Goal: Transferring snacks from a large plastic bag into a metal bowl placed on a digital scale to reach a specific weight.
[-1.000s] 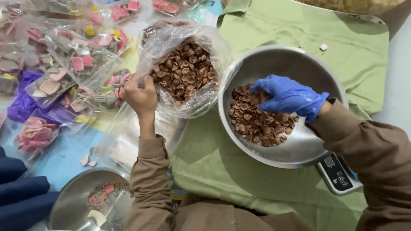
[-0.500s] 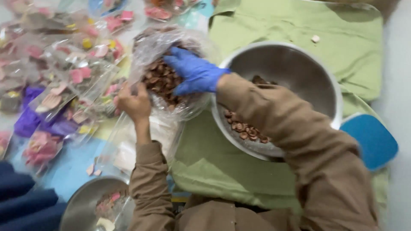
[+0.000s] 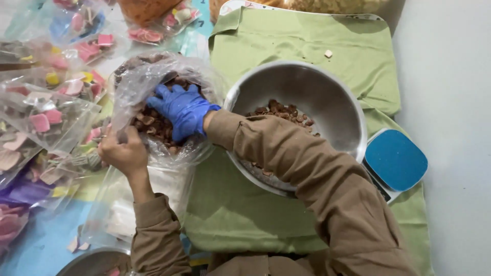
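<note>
The bare left hand [image 3: 123, 152] pinches the near rim of a clear plastic bag of brown chips [image 3: 153, 102], holding it open. The blue-gloved right hand [image 3: 181, 110] rests inside, fingers spread over the chips. Just right sits a round steel bowl [image 3: 307, 92] on a green cloth [image 3: 307, 41].

Blue glove [image 3: 182, 110]; brown pieces [image 3: 153, 125]; green cloth [image 3: 307, 41]; silver bowl [image 3: 327, 97]; blue scale [image 3: 395, 159].

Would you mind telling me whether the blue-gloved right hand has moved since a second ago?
Yes. The right hand has gone leftward, out of the steel bowl and into the clear bag of brown pieces.
</note>
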